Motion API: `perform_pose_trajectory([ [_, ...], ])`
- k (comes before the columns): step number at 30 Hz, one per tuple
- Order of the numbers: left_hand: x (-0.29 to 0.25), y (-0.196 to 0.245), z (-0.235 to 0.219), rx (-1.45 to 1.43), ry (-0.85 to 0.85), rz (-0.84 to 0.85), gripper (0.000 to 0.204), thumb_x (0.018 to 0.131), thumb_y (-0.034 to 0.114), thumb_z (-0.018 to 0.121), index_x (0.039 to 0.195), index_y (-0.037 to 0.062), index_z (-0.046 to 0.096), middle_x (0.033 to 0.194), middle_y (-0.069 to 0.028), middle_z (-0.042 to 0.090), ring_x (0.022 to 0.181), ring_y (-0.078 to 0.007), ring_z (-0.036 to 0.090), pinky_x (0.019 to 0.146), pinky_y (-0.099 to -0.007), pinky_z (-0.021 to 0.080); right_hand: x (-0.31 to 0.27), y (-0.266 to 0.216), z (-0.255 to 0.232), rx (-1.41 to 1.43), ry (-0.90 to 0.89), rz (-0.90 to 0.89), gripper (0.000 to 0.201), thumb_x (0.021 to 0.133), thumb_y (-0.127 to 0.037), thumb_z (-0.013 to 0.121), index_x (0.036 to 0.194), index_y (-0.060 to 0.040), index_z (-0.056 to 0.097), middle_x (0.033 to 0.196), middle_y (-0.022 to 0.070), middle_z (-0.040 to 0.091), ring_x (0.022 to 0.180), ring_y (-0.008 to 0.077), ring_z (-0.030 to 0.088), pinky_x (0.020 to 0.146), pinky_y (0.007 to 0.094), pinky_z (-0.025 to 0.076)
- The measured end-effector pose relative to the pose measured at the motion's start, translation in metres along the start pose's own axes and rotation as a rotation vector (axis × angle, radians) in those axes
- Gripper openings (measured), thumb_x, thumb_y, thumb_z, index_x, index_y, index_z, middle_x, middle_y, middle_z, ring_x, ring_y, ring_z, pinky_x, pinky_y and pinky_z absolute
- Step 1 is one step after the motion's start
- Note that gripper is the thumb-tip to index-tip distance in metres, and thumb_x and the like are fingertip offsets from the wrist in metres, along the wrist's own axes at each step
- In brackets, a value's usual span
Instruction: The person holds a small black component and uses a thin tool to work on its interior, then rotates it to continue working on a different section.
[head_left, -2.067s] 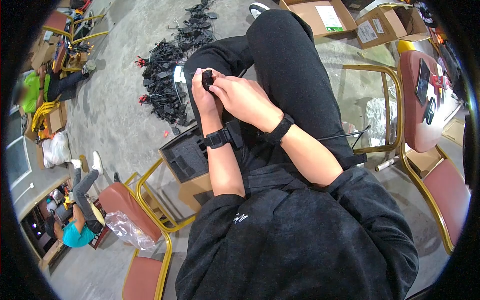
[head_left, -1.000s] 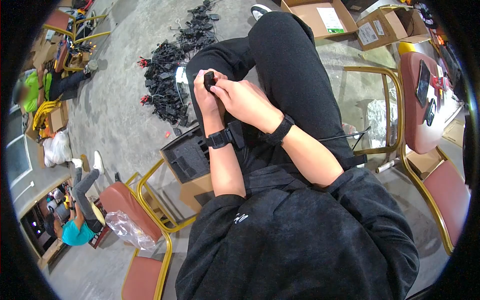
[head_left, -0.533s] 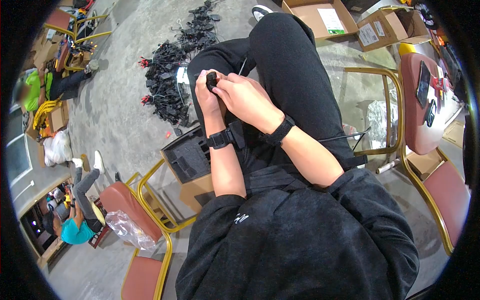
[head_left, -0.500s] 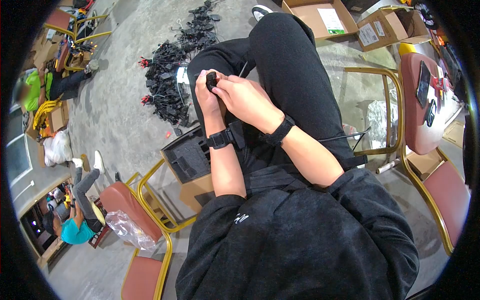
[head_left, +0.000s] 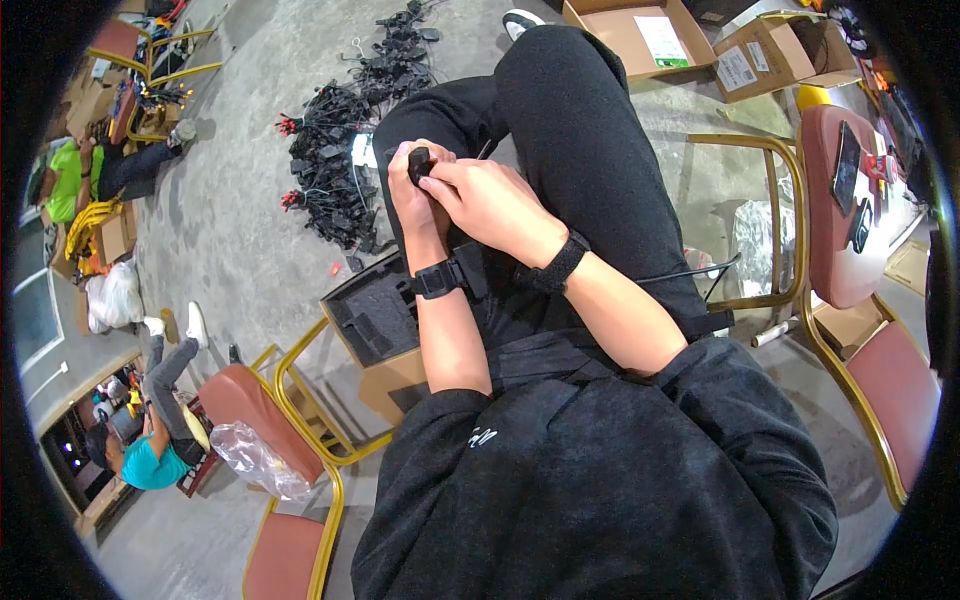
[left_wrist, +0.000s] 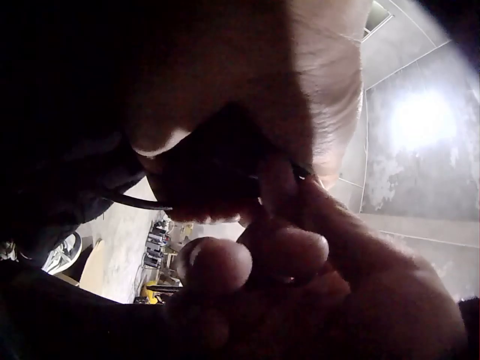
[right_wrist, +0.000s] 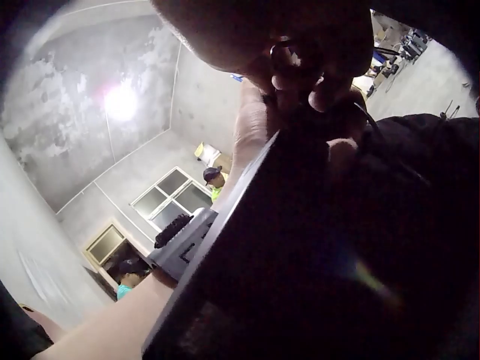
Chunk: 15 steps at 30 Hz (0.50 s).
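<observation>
In the head view, both hands are close together over the crossed legs. My left hand point(head_left: 408, 205) grips a small black block-shaped piece point(head_left: 419, 166) that sticks up beside its thumb. My right hand point(head_left: 502, 208) reaches across from the right and pinches the same piece with thumb and fingers, covering its lower part. A thin black cable point(head_left: 486, 149) shows just beyond the right knuckles. In the dark left wrist view, curled fingers point(left_wrist: 219, 264) bunch near the palm, and a cable point(left_wrist: 137, 201) runs off to the left. Shadow hides the piece itself there.
A pile of black cabled parts point(head_left: 330, 165) with red tips lies on the floor at left. Below it stands an open box with a dark insert point(head_left: 375, 310). Gold-framed chairs point(head_left: 265, 425) flank both sides; a phone point(head_left: 846, 165) rests on one seat. Cardboard boxes point(head_left: 740, 70) stand ahead.
Both hands stay nearly in place on the black piece, which has turned slightly between the fingers. The cable end beyond the right hand has shifted a little.
</observation>
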<state>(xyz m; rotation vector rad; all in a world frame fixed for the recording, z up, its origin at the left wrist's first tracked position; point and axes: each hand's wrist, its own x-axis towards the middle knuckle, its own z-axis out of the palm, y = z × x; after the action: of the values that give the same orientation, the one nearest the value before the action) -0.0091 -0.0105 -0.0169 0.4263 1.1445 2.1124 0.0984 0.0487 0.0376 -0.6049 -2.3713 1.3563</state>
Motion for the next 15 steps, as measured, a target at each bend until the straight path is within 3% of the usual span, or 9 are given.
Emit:
perform_pose_trajectory([
  [15,0.0015,-0.0027,-0.0059,-0.005,-0.056,0.010,0.039,0.090,0.036,0.043,0.072,0.0026,0.048,0.068,-0.0073,0.048,0.065,-0.0190,0.045,0.067,-0.0346,0.040,0.0002,-0.0009,0.0000,-0.030,-0.024,0.030,0.025,0.092,-0.024,0.053,0.086,-0.0018,0.063,0.077,0.0218,0.063,0.073,0.0384,0.062,0.063,0.0443,0.049],
])
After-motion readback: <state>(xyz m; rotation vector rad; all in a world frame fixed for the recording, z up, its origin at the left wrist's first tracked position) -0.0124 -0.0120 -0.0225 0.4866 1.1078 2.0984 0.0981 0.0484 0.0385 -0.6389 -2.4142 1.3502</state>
